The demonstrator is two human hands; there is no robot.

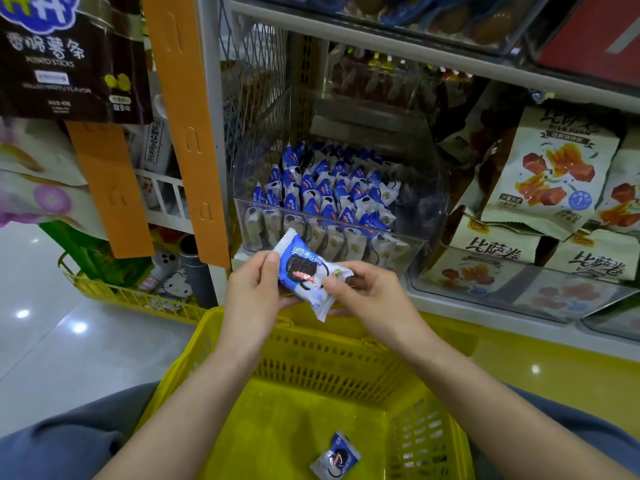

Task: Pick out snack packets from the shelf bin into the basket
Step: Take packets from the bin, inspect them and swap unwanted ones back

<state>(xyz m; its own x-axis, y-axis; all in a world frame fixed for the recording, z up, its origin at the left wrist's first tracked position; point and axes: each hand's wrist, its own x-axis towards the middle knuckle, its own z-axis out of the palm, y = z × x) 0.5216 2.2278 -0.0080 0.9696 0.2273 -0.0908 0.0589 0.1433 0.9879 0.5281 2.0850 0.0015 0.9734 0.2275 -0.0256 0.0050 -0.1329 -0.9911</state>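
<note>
While left hand [251,292], right hand [374,296] pinch packet [302,255], "POTATO STICKS" bag [65,53]

One head-worn view looks forward and down. Basket [311,344] lies near, bin [332,216] just beyond. Shelves fill the far side.

A glossy pale floor [52,341] spreads on the left, mirroring round spots of ceiling light [22,313]. Far ahead stands a white metal shelf rack [209,98] with a wire mesh side [256,81]. Orange strips [187,126] hang by its left post, and a yellow plinth [554,372] runs along the right.
</note>
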